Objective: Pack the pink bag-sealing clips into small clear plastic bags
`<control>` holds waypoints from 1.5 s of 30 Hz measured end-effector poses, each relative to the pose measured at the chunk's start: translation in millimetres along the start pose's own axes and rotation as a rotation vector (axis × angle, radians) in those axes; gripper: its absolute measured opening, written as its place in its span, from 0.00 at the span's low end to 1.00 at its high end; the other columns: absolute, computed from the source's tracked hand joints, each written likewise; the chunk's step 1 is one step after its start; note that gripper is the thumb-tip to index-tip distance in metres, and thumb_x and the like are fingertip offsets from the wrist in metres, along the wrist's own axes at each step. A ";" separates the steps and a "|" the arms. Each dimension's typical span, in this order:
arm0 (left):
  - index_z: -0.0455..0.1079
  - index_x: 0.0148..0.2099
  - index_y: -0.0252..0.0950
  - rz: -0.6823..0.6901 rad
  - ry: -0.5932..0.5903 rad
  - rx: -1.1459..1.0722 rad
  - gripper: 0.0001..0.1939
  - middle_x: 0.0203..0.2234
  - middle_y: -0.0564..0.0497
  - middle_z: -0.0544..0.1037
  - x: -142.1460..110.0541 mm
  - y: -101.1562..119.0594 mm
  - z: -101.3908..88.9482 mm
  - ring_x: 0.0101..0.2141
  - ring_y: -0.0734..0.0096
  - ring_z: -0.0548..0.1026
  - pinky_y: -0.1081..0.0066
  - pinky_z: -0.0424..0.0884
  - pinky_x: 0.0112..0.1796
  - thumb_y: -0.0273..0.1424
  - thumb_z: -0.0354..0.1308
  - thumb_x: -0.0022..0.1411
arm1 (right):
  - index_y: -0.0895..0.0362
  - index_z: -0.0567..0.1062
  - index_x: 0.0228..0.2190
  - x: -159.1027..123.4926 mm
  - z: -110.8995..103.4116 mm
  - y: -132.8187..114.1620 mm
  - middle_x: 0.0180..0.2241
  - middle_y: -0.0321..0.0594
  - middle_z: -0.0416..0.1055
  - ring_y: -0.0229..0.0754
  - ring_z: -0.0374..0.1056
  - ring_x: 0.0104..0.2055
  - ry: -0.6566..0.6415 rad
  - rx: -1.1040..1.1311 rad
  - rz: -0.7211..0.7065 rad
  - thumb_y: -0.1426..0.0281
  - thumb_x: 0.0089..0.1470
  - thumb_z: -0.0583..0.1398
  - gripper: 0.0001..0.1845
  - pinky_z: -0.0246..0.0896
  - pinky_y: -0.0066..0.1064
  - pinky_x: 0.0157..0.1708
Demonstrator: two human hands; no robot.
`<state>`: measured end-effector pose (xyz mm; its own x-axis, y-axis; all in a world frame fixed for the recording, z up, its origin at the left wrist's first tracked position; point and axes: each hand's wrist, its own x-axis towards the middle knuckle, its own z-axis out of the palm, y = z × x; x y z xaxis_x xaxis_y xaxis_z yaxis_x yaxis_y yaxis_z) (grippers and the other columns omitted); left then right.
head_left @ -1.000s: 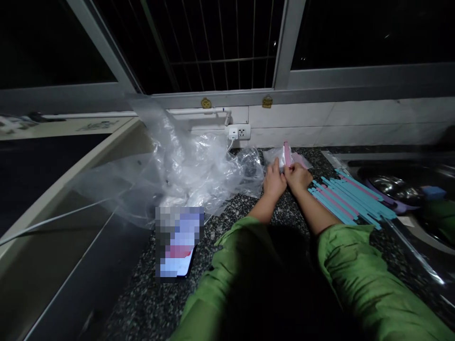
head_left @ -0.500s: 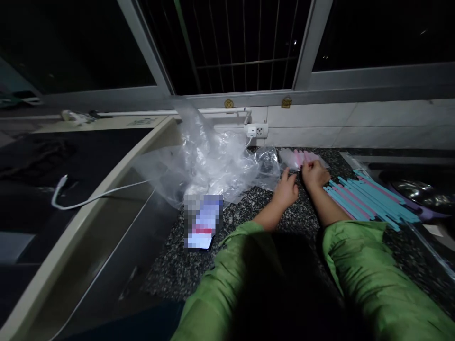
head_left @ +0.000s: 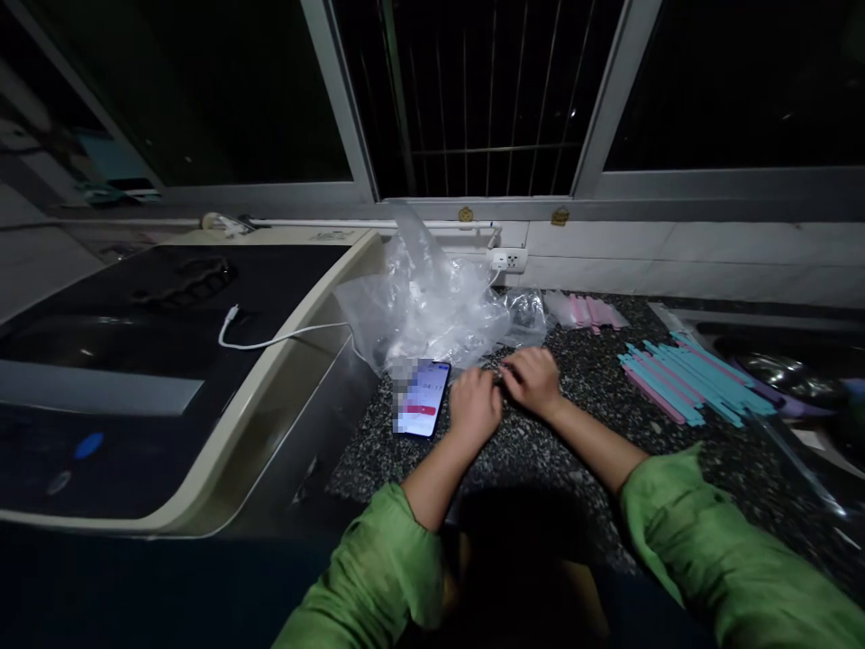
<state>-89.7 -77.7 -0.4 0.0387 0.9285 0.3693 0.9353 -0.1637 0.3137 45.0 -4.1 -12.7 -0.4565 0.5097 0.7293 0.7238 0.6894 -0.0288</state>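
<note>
Close together over the speckled dark countertop (head_left: 541,469) are my two hands. My left hand (head_left: 477,406) is closed beside a lit phone (head_left: 438,397), its fingers bent downward. My right hand (head_left: 532,379) has its thumb and fingers drawn together in a pinch, pointing at the left hand. Anything between the fingertips is too small or hidden to name. Behind them, a crumpled clear plastic bag (head_left: 439,311) lies against the wall. Short pink strips (head_left: 591,313) rest beyond my right hand. To the right is a spread of long thin blue and pink strips (head_left: 699,379).
A washing machine (head_left: 270,270) with a dark lid stands on the left, a white charging cable (head_left: 284,337) lying across it. A plugged-in charger (head_left: 498,260) sits in the wall socket. On the right is a stove (head_left: 763,333) with shiny metal on it.
Both hands have moved left and nearer to me, away from the short pink strips, and have come together beside the phone. The left fingers have curled in. The view has shifted.
</note>
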 end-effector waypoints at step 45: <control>0.68 0.32 0.36 0.235 0.095 -0.380 0.06 0.27 0.50 0.72 1.3 -3.9 9.6 0.34 0.69 0.68 0.68 0.65 0.38 0.30 0.51 0.58 | 0.55 0.74 0.26 -67.2 -82.8 16.0 0.25 0.37 0.72 0.39 0.62 0.31 0.053 -0.026 0.243 0.67 0.53 0.56 0.09 0.51 0.31 0.32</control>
<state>-90.0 -72.6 -9.6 0.1852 0.8197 0.5420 0.7088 -0.4935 0.5041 130.1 -69.9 -5.5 -0.2400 0.6307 0.7380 0.8225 0.5359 -0.1905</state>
